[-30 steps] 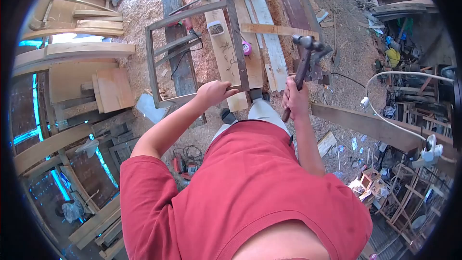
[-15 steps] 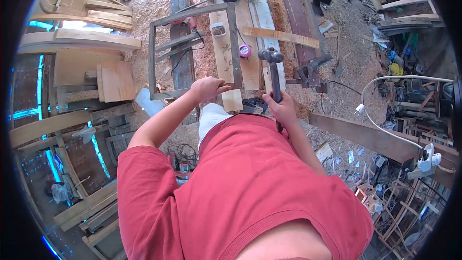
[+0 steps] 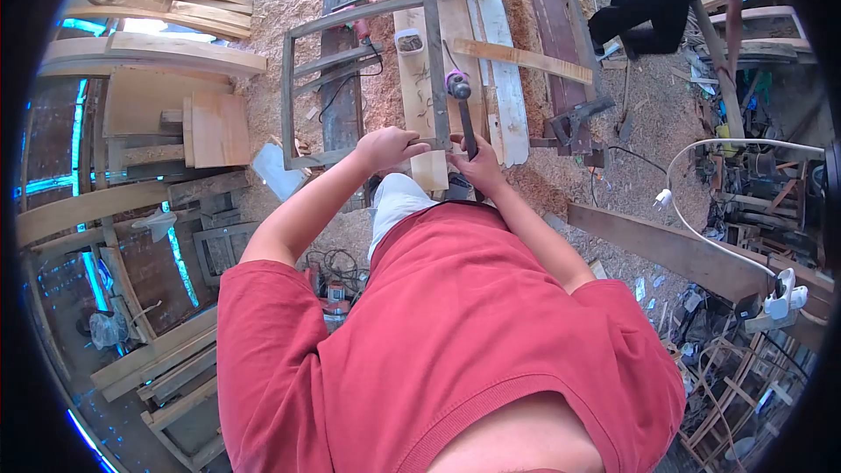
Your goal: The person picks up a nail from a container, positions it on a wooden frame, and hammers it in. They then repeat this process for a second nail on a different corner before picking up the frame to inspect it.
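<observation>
From where I'm standing, the person's right hand (image 3: 478, 168) has its grip closed around the handle of a hammer (image 3: 469, 127), just right of the frame's top centre. The handle runs up out of that grip, and the head sits above it, partly covering a pink tape measure (image 3: 453, 79). The left hand (image 3: 386, 150) is curled low at the lower right part of a wooden frame (image 3: 438, 79); how firmly it pinches, I can't tell. Most of that wooden frame reaches up and left from the left grip, across boards, with a small tub (image 3: 409, 43) of bits inside its outline. Over at the upper right, somebody in dark clothes (image 3: 657, 4) bends near the timber.
</observation>
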The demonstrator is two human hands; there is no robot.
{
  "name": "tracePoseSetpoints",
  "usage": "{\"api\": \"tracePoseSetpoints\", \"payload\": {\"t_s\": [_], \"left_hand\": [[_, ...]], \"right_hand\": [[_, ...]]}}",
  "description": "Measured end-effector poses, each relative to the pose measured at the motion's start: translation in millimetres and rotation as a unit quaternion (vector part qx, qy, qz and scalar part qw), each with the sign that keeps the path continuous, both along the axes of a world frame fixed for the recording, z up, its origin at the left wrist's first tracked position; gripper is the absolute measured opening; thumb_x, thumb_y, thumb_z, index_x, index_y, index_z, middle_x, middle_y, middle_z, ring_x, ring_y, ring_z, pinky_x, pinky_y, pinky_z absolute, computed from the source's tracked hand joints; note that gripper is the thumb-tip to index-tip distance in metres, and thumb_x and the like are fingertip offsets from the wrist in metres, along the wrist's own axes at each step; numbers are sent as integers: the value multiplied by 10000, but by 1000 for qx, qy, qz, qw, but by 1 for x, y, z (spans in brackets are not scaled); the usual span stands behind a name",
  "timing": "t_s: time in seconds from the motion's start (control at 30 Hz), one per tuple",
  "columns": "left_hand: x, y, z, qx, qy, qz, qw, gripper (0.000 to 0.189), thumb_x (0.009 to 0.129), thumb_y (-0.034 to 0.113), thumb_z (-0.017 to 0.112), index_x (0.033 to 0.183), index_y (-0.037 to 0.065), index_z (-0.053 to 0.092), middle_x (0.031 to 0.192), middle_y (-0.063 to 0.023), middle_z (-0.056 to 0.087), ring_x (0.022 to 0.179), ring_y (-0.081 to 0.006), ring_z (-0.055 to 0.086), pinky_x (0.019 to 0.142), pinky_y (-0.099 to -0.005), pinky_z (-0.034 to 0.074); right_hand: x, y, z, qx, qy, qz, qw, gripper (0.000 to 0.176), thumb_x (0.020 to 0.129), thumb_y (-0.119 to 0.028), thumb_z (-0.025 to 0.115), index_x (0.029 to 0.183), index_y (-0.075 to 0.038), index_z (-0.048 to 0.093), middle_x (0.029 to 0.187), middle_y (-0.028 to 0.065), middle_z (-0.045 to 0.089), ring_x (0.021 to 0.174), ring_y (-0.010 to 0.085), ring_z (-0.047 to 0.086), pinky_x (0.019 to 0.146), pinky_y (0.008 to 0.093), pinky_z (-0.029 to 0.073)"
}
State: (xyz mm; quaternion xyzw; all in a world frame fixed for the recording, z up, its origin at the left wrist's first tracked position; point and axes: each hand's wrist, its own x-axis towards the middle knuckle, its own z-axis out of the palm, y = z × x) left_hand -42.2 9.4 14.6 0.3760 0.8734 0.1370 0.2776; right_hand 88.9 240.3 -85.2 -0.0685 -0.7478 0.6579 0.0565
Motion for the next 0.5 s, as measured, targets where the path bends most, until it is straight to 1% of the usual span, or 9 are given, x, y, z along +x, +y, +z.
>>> {"api": "tracePoseSetpoints", "payload": {"t_s": [0.07,0.13,0.2,0.3,0.4,0.5], "left_hand": [[0,-2,-6,9,8,-1,1000,578,1060,597,545,1171,66,744,953,-247,756,924,-453,731,823,-554,578],[-1,-1,-5,9,7,1,1000,575,1061,593,546,1151,60,744,947,-248,756,920,-454,732,817,-559,579],[-1,-1,-3,11,8,-1,1000,574,1061,592,548,1138,58,744,945,-249,756,917,-455,732,814,-563,580],[-1,-1,0,11,8,-6,1000,578,1058,597,550,1135,58,746,947,-250,756,918,-456,732,816,-565,582],[-2,1,3,6,0,-3,1000,589,1057,605,549,1143,57,747,953,-252,756,924,-456,733,820,-563,582],[-2,1,3,10,-3,-3,1000,601,1057,617,540,1139,57,742,952,-253,753,927,-458,730,819,-562,577]], "right_hand": [[-5,-6,-5,-26,39,-25,999,460,841,-173,903,1251,-49,735,889,3,589,837,140,582,801,315,511],[-7,-7,-5,-20,39,-32,999,441,843,-182,902,1227,-48,730,883,2,598,822,135,584,780,315,510],[-7,-2,-8,18,2,-16,1000,435,848,-183,899,1214,-41,713,880,5,617,807,132,590,759,318,510],[-6,-6,-19,6,-11,-10,1000,451,855,-184,894,1231,-32,696,853,3,627,771,128,583,725,323,504],[-4,-10,-18,32,-17,-21,999,470,857,-185,892,1254,-29,697,868,26,697,785,140,641,744,332,529],[-6,-13,-9,24,-13,-40,999,473,858,-192,893,1261,-34,702,900,54,755,823,161,706,780,342,556]]}}
